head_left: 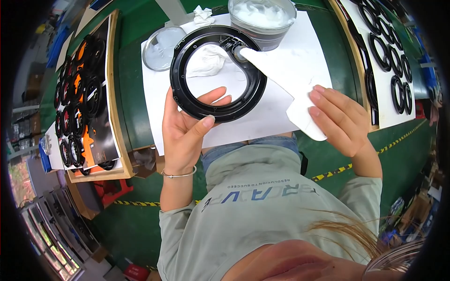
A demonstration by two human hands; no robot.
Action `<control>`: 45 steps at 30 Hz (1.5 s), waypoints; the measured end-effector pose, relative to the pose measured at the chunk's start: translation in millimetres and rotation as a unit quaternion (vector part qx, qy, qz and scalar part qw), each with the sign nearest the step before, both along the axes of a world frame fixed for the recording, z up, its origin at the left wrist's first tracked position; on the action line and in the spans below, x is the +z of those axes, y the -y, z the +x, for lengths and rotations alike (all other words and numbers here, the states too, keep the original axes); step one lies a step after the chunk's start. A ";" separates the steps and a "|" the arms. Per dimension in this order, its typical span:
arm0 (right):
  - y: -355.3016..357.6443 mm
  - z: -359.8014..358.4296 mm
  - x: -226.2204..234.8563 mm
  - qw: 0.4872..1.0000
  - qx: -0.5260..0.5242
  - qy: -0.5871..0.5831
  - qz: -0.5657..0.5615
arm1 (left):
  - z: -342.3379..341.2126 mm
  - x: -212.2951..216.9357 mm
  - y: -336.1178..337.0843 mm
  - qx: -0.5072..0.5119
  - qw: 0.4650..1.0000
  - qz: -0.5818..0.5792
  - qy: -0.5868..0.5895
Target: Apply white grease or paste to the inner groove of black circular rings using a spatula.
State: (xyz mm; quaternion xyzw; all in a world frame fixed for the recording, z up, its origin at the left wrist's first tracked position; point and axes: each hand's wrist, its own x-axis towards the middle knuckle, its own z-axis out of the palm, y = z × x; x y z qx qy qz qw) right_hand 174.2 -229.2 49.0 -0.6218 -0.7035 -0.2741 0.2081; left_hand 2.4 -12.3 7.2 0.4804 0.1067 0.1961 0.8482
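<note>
My left hand [187, 126] is closed on the lower rim of a black ring-shaped plastic housing [179, 79], thumb in front and fingers reaching through its round opening. The ring is held up over white sheets of paper [307, 51]. Between the thumb and fingers of my right hand [342, 119] is a flat white spatula-like strip [293, 86], wide at the hand and narrow at the far end. Its narrow tip meets a small round hub at the ring's upper right; whether it touches cannot be made out. A crumpled white cloth [206, 62] shows through the ring's opening.
Beyond the ring stands a tub of white grease [262, 35]; a round lid smeared with it [164, 49] lies left. A crumpled tissue [203, 17] is near a grey post [172, 10]. Wood-edged trays of black rings flank the green table, left [113, 93] and right [358, 61].
</note>
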 end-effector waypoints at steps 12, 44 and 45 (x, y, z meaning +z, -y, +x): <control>-0.3 1.0 -3.7 1.000 0.003 -0.004 -0.006 | 0.4 -1.7 -0.3 -0.009 1.000 0.002 0.010; 20.1 13.7 -8.6 0.990 -0.037 -0.130 -0.034 | -2.1 -4.6 -1.9 0.005 1.000 0.006 0.016; 25.3 19.9 -24.3 0.947 -0.104 -0.289 0.096 | -1.6 -4.0 -2.2 0.006 1.000 0.010 0.016</control>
